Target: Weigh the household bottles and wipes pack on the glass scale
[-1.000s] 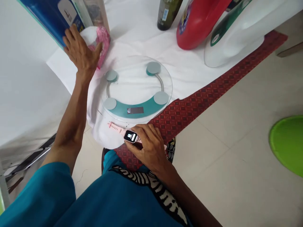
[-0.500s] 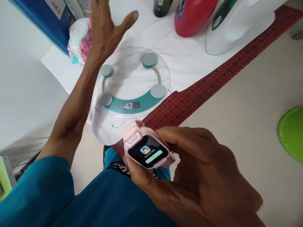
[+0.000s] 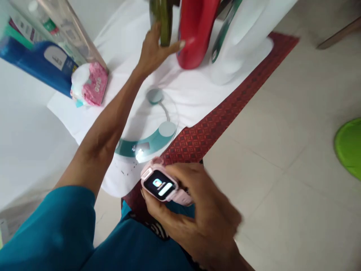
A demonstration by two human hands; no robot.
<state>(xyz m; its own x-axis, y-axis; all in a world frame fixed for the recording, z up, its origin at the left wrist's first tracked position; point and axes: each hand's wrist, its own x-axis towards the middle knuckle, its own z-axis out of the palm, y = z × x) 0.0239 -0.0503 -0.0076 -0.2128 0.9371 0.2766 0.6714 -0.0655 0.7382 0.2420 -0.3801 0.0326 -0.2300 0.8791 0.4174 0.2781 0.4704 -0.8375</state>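
My right hand grips a pink smartwatch with a lit screen, held low above my lap. My left hand stretches far forward, its fingers around the base of a dark green bottle at the back of the white cloth, beside a red helmet-like shell. My left forearm crosses over a round glass scale with a teal band and grey pads, hiding its left half.
A pink and white packet lies by a blue box and a clear case at the left. A white shell stands at the back right. A red patterned mat edges the cloth; a green plate lies on the tiled floor.
My left hand has moved from the pink packet across the scale to the green bottle. My right hand picked the watch up from the cloth and holds it nearer to me.
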